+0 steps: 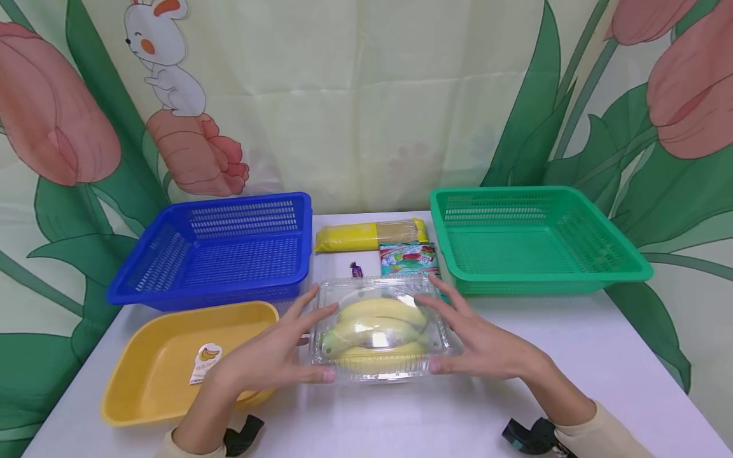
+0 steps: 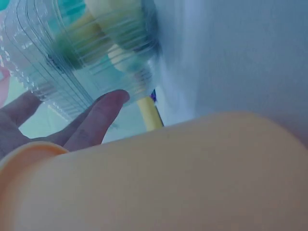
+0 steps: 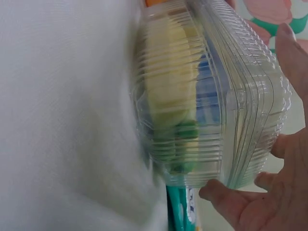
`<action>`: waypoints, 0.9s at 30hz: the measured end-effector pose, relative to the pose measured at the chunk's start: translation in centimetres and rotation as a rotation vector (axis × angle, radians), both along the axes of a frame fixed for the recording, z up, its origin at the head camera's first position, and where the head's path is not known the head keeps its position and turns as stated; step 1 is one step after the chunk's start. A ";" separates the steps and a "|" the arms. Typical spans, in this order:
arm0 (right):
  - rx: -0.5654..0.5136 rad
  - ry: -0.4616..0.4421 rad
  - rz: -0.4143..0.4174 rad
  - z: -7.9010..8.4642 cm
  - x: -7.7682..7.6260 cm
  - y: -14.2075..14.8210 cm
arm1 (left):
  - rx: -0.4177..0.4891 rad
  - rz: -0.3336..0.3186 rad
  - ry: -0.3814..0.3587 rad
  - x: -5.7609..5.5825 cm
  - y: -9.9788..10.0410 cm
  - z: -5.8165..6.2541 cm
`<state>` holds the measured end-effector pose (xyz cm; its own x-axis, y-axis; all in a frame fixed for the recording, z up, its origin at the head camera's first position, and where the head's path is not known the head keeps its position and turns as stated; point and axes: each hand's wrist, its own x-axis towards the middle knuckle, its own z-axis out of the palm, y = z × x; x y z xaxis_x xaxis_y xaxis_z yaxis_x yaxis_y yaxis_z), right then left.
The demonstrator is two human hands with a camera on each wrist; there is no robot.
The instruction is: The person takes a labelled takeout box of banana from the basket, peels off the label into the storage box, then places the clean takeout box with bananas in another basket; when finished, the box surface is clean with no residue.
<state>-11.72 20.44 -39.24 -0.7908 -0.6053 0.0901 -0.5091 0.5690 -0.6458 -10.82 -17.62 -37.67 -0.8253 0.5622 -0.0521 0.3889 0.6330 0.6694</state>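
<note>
A clear plastic clamshell box (image 1: 375, 367) with its lid down sits in the middle of the white table. Inside it, several yellow bananas (image 1: 378, 331) show through the plastic. My left hand (image 1: 266, 353) spans its left side with spread fingers, the thumb near the front corner. On the right side my right hand (image 1: 489, 343) does likewise, fingertips at the lid's edge. One finger of the left hand (image 2: 96, 120) lies along the ribbed box (image 2: 72, 57) in the left wrist view. The right wrist view shows the right hand (image 3: 284, 178) around the box's end (image 3: 216, 106).
A blue basket (image 1: 246, 254) stands back left, a green basket (image 1: 515, 248) back right. Front left lies a yellow basin (image 1: 154, 375) with a banana label (image 1: 205, 362) in it. Behind the box lie a pasta pack (image 1: 349, 237), a snack packet (image 1: 408, 257) and a purple candy (image 1: 356, 270).
</note>
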 end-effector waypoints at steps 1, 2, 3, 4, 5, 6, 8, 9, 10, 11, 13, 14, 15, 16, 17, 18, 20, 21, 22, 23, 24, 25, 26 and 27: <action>-0.007 0.000 0.004 -0.1 0.0 0.0 | 0.006 -0.004 0.001 0.0 0.0 -0.1; -0.010 0.000 0.005 -0.2 0.0 -0.1 | 0.013 -0.008 0.002 0.0 -0.1 -0.1; -0.015 0.002 0.006 -0.2 0.0 -0.1 | 0.018 -0.009 0.002 0.0 -0.1 -0.2; -0.016 0.007 0.002 -0.3 0.0 -0.1 | 0.022 -0.013 0.008 0.0 -0.1 -0.2; -0.017 0.010 -0.003 -0.3 0.1 -0.2 | 0.026 -0.017 0.011 0.0 -0.1 -0.3; -0.017 0.011 -0.009 -0.3 0.1 -0.1 | 0.029 -0.016 0.008 0.0 -0.1 -0.3; -0.024 0.001 -0.022 -0.3 0.2 -0.1 | 0.034 -0.014 0.006 0.0 0.0 -0.3; -0.031 -0.005 -0.025 -0.3 0.2 -0.1 | 0.034 -0.008 0.001 0.0 0.0 -0.3; -0.036 -0.013 -0.027 -0.2 0.3 -0.1 | 0.033 -0.005 -0.002 0.0 0.0 -0.3; -0.040 -0.020 -0.029 -0.2 0.3 -0.1 | 0.032 0.003 -0.008 0.0 0.1 -0.3; -0.052 -0.033 -0.030 -0.1 0.3 -0.1 | 0.035 0.010 -0.015 0.0 0.1 -0.2; -0.053 -0.034 -0.031 0.0 0.3 -0.1 | 0.035 0.016 -0.019 0.1 0.1 -0.2; -0.058 -0.037 -0.030 0.0 0.3 -0.1 | 0.038 0.019 -0.020 0.1 0.1 -0.1; -0.061 -0.036 -0.030 0.1 0.3 0.0 | 0.040 0.018 -0.016 0.1 0.1 0.0; -0.065 -0.038 -0.028 0.2 0.3 0.0 | 0.038 0.023 -0.015 0.2 0.1 0.1; -0.069 -0.039 -0.026 0.3 0.3 0.0 | 0.038 0.026 -0.011 0.2 0.1 0.2; -0.074 -0.037 -0.019 0.4 0.2 0.0 | 0.039 0.034 -0.002 0.4 0.1 0.5; -0.075 -0.032 -0.016 0.5 0.2 0.1 | 0.043 0.038 0.001 0.4 0.1 0.6; -0.076 -0.028 -0.013 0.6 0.2 0.1 | 0.043 0.045 0.004 0.5 0.1 0.6; -0.077 -0.022 -0.011 0.7 0.1 0.1 | 0.045 0.052 0.007 0.7 0.1 0.7; -0.079 -0.013 -0.006 0.8 0.1 0.1 | 0.051 0.055 0.013 0.8 0.1 0.7; -0.080 -0.003 -0.004 0.9 0.0 0.2 | 0.054 0.059 0.023 0.9 0.1 0.8; -0.081 0.009 -0.001 1.2 0.0 0.2 | 0.055 0.064 0.035 1.0 0.1 0.8; -0.079 0.019 0.001 1.4 -0.1 0.2 | 0.055 0.069 0.047 1.1 0.1 0.9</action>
